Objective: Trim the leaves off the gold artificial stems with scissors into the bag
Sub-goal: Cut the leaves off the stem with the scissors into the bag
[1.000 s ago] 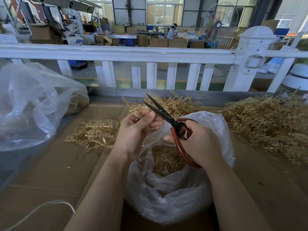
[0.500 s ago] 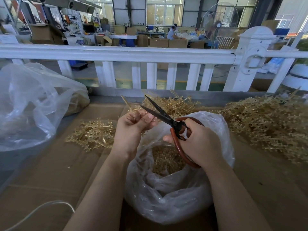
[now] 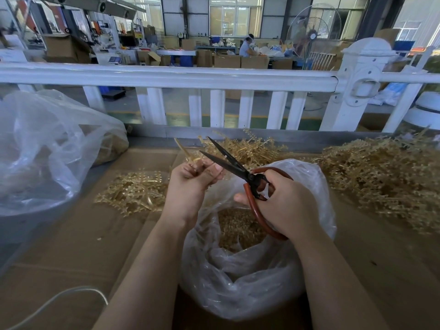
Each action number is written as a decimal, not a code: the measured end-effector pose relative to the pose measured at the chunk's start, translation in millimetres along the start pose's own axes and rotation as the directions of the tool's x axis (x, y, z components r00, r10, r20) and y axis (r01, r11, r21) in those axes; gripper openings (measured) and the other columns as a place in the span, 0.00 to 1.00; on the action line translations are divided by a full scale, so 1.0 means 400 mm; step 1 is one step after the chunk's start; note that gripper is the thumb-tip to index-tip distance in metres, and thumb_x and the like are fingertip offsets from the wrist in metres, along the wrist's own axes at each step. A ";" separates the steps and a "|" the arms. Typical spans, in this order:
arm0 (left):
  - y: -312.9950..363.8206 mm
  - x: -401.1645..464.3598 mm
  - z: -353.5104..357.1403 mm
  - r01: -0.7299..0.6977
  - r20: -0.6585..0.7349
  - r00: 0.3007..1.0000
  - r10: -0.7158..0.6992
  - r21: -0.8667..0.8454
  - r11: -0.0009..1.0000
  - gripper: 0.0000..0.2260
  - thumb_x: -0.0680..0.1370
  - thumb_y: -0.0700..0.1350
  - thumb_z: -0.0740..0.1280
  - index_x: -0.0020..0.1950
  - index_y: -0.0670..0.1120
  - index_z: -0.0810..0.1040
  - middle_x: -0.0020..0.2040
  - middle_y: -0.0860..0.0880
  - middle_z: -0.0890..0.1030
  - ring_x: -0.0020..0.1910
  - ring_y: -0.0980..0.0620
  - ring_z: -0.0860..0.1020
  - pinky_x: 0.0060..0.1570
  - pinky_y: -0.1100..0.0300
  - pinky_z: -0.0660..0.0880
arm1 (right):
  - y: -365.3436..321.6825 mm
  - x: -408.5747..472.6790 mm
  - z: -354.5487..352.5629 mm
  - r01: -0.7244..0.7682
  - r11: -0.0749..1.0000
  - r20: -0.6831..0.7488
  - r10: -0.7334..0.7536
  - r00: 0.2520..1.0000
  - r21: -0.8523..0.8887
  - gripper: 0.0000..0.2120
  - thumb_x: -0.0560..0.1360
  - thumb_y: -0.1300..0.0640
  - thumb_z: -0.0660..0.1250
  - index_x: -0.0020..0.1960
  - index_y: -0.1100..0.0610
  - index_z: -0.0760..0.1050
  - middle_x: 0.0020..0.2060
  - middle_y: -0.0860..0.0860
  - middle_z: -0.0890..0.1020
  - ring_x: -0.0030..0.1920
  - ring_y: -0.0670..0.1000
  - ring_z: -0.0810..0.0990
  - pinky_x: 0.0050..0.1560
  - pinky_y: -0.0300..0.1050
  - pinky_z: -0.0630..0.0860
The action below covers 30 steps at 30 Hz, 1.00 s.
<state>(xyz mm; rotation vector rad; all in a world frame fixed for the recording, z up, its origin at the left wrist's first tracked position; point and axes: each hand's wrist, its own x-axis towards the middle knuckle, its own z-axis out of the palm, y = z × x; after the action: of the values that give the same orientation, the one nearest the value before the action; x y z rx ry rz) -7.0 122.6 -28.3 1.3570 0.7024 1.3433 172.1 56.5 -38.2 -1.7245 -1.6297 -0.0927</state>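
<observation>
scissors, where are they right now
In the head view the scissors are centre frame, gripped by the right hand above the open bag, blades parted and pointing up-left beside the left hand.

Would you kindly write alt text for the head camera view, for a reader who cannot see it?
A left hand pinches a gold stem while the right hand holds open red-handled scissors beside it, above a clear plastic bag holding gold trimmings. Piles of gold stems lie on the cardboard-covered table.
</observation>
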 end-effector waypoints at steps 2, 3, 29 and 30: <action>-0.002 0.000 -0.002 -0.006 -0.001 1.000 0.006 0.002 1.000 0.06 0.76 0.39 0.71 0.40 0.40 0.82 0.37 0.45 0.80 0.41 0.48 0.77 0.49 0.54 0.74 | 0.000 -0.001 -0.002 -0.010 1.000 -0.017 0.009 1.000 -0.012 0.30 0.62 0.17 0.55 0.48 0.39 0.75 0.33 0.30 0.72 0.36 0.32 0.70 0.36 0.28 0.64; -0.003 -0.001 -0.003 -0.009 -0.005 1.000 0.010 0.006 1.000 0.06 0.76 0.39 0.71 0.40 0.39 0.82 0.37 0.44 0.80 0.41 0.48 0.77 0.50 0.53 0.74 | 0.000 -0.001 -0.002 -0.011 1.000 -0.026 0.010 1.000 -0.017 0.31 0.63 0.17 0.55 0.48 0.41 0.76 0.33 0.31 0.72 0.36 0.32 0.70 0.35 0.28 0.64; 0.006 -0.001 0.013 0.054 -0.104 0.992 -0.070 -0.146 0.988 0.02 0.76 0.35 0.70 0.47 0.38 0.79 0.36 0.46 0.80 0.36 0.53 0.78 0.40 0.63 0.76 | -0.003 -0.001 0.012 -0.012 0.998 -0.047 0.015 0.999 0.054 0.40 0.62 0.16 0.53 0.53 0.45 0.82 0.36 0.30 0.72 0.35 0.30 0.69 0.40 0.24 0.62; 0.007 -0.001 0.013 0.052 -0.107 0.992 -0.067 -0.141 0.989 0.03 0.76 0.35 0.70 0.48 0.37 0.79 0.36 0.45 0.80 0.35 0.53 0.78 0.40 0.64 0.76 | -0.003 -0.001 0.012 -0.011 0.998 -0.049 0.014 0.999 0.063 0.41 0.62 0.16 0.53 0.53 0.45 0.82 0.36 0.30 0.72 0.35 0.29 0.69 0.41 0.24 0.62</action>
<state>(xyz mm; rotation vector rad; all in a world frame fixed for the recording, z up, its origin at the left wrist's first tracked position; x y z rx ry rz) -2.8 120.2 -25.0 1.1499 0.7063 1.4015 168.9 58.7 -41.5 -1.6723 -1.5697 -0.0772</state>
